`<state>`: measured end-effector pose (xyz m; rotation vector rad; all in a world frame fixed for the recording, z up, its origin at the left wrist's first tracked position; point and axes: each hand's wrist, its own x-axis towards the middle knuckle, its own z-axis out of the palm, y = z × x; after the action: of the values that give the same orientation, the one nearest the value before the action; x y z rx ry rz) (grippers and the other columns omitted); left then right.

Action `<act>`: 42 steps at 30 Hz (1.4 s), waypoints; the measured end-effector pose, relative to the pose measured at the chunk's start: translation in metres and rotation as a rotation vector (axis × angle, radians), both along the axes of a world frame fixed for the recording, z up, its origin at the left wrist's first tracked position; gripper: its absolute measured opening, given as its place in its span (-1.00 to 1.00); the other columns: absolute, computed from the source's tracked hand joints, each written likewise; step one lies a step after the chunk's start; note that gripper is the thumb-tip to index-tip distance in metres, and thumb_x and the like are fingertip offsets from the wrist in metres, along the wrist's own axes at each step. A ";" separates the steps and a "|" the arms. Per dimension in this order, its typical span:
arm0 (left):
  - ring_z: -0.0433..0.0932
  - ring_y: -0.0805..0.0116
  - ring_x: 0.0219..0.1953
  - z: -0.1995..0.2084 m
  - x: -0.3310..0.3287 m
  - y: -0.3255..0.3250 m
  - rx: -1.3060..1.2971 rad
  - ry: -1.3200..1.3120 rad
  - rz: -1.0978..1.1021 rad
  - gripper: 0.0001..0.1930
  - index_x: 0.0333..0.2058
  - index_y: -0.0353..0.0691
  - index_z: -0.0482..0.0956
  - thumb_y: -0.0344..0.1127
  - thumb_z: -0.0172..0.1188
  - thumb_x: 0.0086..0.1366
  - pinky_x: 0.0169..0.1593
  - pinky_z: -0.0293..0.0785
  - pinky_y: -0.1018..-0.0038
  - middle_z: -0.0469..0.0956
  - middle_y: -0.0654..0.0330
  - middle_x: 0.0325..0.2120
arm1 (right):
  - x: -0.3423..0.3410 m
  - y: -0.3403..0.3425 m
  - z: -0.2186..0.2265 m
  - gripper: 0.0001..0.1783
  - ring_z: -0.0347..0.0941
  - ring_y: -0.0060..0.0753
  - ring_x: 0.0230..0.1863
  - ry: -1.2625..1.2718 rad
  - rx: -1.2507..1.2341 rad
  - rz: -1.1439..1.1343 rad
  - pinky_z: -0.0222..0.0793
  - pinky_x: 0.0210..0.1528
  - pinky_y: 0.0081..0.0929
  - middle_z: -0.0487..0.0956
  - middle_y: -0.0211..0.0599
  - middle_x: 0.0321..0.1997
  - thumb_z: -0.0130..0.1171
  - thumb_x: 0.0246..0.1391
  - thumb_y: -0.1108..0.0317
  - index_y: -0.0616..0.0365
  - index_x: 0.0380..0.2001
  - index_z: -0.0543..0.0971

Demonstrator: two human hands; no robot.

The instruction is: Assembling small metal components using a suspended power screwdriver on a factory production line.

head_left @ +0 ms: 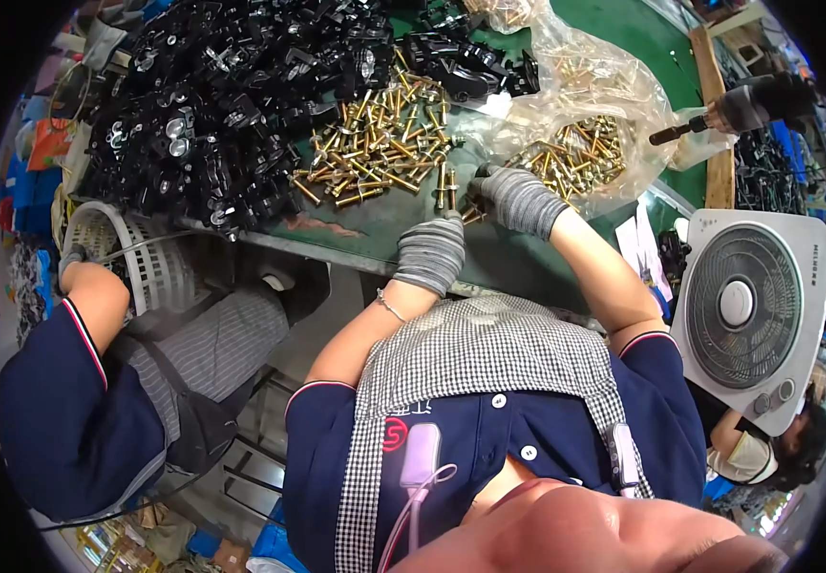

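My left hand point(432, 252), in a grey striped knit glove, is closed at the table's near edge. Two brass-coloured bolts point(446, 188) stick up side by side from its fingertips. Just to the right, my right hand point(525, 202), gloved the same way, is closed with its fingertips pointing left. A small dark piece shows at those fingertips, with gold metal below them; what exactly this hand grips is too small to tell. Beyond my left hand lies a loose pile of gold bolts point(375, 143) with washers or nuts on them.
Black metal parts point(212, 105) are heaped at the back left. More bolts lie in a clear plastic bag point(614, 72) at the right, near a hanging power screwdriver point(747, 107). A grey fan point(747, 306) stands at my right. A co-worker point(79, 401) reaches into a white basket point(146, 267) at left.
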<state>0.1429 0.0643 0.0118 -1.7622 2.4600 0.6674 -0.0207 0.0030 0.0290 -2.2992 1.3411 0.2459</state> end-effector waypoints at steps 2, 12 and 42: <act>0.56 0.04 -0.48 -0.001 0.003 -0.001 0.009 0.015 -0.039 -0.74 -0.34 -0.28 0.46 -0.18 -0.03 0.23 -0.41 0.47 0.21 0.54 0.01 -0.58 | -0.002 0.001 0.000 -0.67 0.45 0.02 -0.15 0.038 0.026 -0.003 0.40 -0.11 -0.20 0.47 -0.01 -0.22 0.16 -0.17 0.38 0.14 -0.23 0.53; 0.56 0.06 -0.49 0.009 0.008 0.004 -0.013 -0.012 -0.045 -0.79 -0.35 -0.30 0.44 -0.25 -0.04 0.24 -0.42 0.48 0.24 0.54 -0.02 -0.57 | 0.011 0.018 0.014 -0.80 0.37 -0.13 -0.05 -0.059 -0.268 0.164 0.36 -0.07 -0.25 0.50 -0.13 -0.22 0.13 -0.17 0.35 0.07 -0.39 0.59; 0.46 0.02 -0.18 -0.005 0.032 0.008 0.107 0.649 -0.123 -0.48 -0.09 -0.22 0.46 -0.23 0.32 -0.07 -0.06 0.38 0.28 0.48 -0.02 -0.26 | 0.024 0.062 0.063 -0.70 0.52 -0.13 -0.41 -0.158 -0.181 0.242 0.45 -0.39 -0.25 0.52 -0.17 -0.43 0.10 -0.12 0.22 0.07 -0.28 0.56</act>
<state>0.1754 0.0718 0.0069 -1.5054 2.7971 1.5249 0.0035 0.0655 0.0918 -2.5735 1.0456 0.0182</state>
